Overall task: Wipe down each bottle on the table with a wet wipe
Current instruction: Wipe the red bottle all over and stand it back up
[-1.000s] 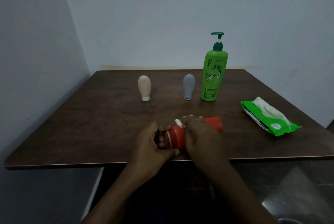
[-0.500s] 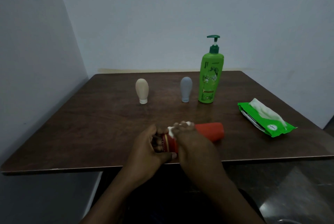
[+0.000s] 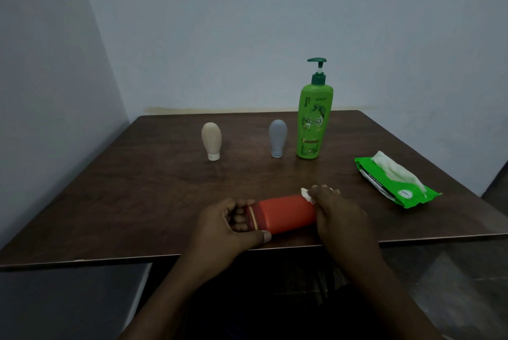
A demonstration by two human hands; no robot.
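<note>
Red bottle (image 3: 286, 216) is lying on its side by the front edge of the worktop (image 3: 137, 202). The left hand (image 3: 228, 225) is holding the cap end, grip curled round it. The right hand (image 3: 338, 210) is clamping a wet wipe (image 3: 305, 193) over the other end. The beige bottle (image 3: 211, 140), grey bottle (image 3: 277, 137) and green pump bottle (image 3: 313, 125) are standing toward the back edge, with the wipes pack (image 3: 395, 185) sitting near the right edge.
</note>
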